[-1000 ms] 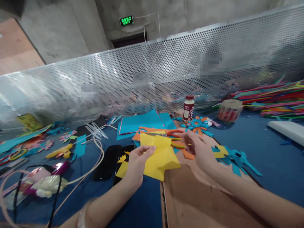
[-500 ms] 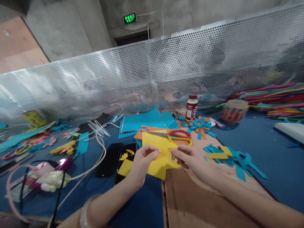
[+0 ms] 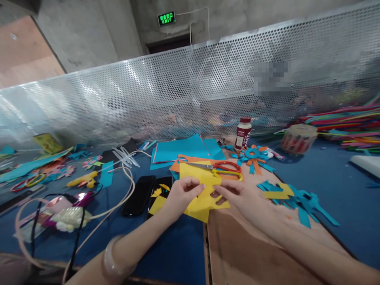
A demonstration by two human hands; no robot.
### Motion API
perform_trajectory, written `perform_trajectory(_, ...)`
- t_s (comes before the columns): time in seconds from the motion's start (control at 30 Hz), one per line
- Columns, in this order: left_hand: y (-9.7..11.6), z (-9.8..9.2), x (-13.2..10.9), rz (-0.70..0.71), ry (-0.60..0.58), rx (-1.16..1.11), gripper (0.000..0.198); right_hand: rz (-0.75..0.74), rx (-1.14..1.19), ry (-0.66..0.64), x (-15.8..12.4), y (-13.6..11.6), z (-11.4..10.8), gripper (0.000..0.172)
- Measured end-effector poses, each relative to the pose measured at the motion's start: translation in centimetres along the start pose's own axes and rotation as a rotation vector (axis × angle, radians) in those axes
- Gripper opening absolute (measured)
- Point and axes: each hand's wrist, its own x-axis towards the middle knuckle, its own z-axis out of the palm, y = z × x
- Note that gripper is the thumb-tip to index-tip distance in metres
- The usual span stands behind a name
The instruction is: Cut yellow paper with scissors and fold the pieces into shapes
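A yellow paper sheet (image 3: 198, 180) with cut-out holes is held over the table between both hands. My left hand (image 3: 181, 195) pinches its left edge with closed fingers. My right hand (image 3: 242, 197) pinches its right side near the holes. Just behind the paper lie scissors (image 3: 225, 169) with red and yellow handles on orange paper. Two black phones (image 3: 139, 195) lie to the left, with yellow scraps on one.
A brown board (image 3: 246, 249) lies under my right arm. Blue and yellow paper scraps (image 3: 292, 198), a blue-orange paper flower (image 3: 252, 155), a bottle (image 3: 242, 133), a tape-wrapped tub (image 3: 297, 138), blue sheets (image 3: 181, 150), a yellow glue gun (image 3: 81, 180) and cables (image 3: 118, 198) surround. A perforated metal screen (image 3: 148, 99) closes the far side.
My right hand left the scissors lying on the table and came back to pinch the yellow paper's right side. The left hand kept its hold and lowered the paper slightly.
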Motion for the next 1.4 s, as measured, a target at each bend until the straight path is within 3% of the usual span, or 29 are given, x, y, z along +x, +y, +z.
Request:
perform_trajectory(0.1, 0.1, 0.2, -0.1, -0.020, 0.009, -0.076, 0.022, 0.032, 0.111, -0.019, -0.1, 0.4, 0.2, 0.025)
perform_trajectory(0.33, 0.5, 0.0, -0.4, 0.004, -0.082, -0.084, 0.016, -0.029, 0.096, -0.105, -0.4, 0.2, 0.2, 0.023)
perform_trajectory(0.63, -0.1, -0.3, -0.2, 0.017, -0.081, -0.117, 0.015, -0.027, 0.294, -0.023, -0.2, 1.5, -0.1, 0.024)
perform_trajectory(1.07, -0.3, -0.6, -0.3, 0.009, -0.132, -0.172, 0.013, -0.055, 0.302, -0.072, 0.0, 1.5, -0.6, 0.016)
perform_trajectory(1.4, -0.3, -0.5, -0.3, -0.040, -0.170, -0.297, 0.010, 0.008, 0.537, -0.117, -0.1, 1.3, -0.4, 0.009)
